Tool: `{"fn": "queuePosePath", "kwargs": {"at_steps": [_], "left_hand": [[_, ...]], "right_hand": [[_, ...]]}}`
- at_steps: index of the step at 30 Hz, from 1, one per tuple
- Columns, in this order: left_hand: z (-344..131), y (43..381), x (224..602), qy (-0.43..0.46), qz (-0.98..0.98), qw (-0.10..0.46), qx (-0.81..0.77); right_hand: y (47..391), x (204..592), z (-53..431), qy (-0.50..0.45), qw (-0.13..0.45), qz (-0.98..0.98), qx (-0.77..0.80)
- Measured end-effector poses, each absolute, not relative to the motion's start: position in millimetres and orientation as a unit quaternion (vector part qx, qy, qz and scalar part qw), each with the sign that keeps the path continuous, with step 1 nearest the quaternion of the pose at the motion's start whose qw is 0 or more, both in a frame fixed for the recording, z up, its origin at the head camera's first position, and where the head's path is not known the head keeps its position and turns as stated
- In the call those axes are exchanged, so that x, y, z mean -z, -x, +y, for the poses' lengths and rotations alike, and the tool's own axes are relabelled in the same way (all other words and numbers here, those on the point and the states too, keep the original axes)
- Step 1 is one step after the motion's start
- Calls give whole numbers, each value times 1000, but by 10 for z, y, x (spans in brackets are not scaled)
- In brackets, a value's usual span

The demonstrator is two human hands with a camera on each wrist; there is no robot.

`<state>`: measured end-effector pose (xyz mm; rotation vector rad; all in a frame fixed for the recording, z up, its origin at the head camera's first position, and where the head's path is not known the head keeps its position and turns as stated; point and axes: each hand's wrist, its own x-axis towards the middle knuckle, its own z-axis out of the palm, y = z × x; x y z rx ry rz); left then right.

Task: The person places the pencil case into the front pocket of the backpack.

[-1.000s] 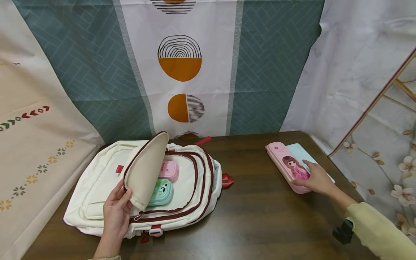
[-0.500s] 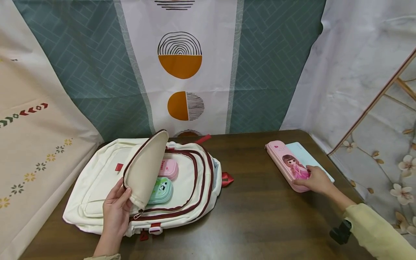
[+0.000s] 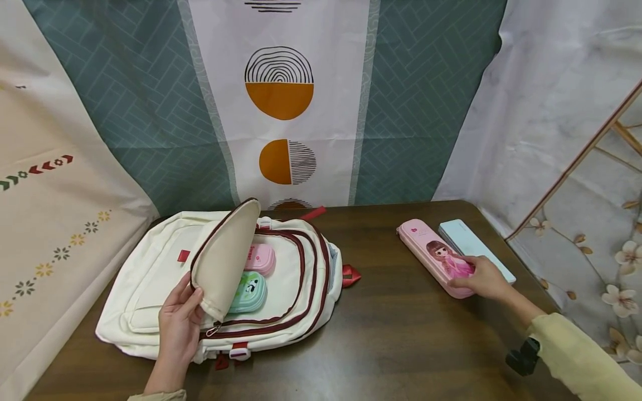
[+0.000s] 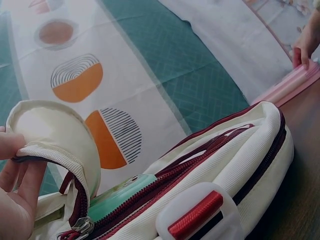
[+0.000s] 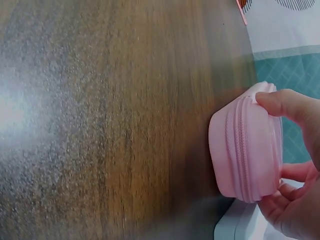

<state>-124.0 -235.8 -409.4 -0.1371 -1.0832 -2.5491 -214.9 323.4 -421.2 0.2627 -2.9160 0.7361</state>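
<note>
A cream backpack with dark red zips lies on the left of the table. My left hand pinches the edge of its front pocket flap between thumb and fingers, holding it raised. Inside the pocket sit a small pink case and a mint green panda case, both partly hidden by the flap. At the right, my right hand grips the near end of a pink pencil case printed with a doll-like girl. The right wrist view shows thumb and fingers on opposite sides of this zipped pencil case.
A pale blue flat box lies just right of the pink pencil case. Brown wooden tabletop stretches between backpack and pencil case. A patterned curtain hangs behind the table, with a floral cloth along the right side.
My right hand has closed on the pink pencil case and shifted it slightly left, away from the pale blue box, exposing more of that box. My left hand keeps the flap raised.
</note>
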Motion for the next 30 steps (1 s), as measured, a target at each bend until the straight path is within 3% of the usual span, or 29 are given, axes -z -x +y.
{"fn": "queuePosePath", "kwargs": {"at_steps": [19, 30], "left_hand": [[-2349, 1234, 4085, 47, -380, 181, 906], [-2351, 1226, 4078, 50, -373, 174, 910]], "right_hand": [[2293, 4207, 2843, -136, 39, -953, -267], [2339, 4211, 2745, -112, -9, -955, -276]]}}
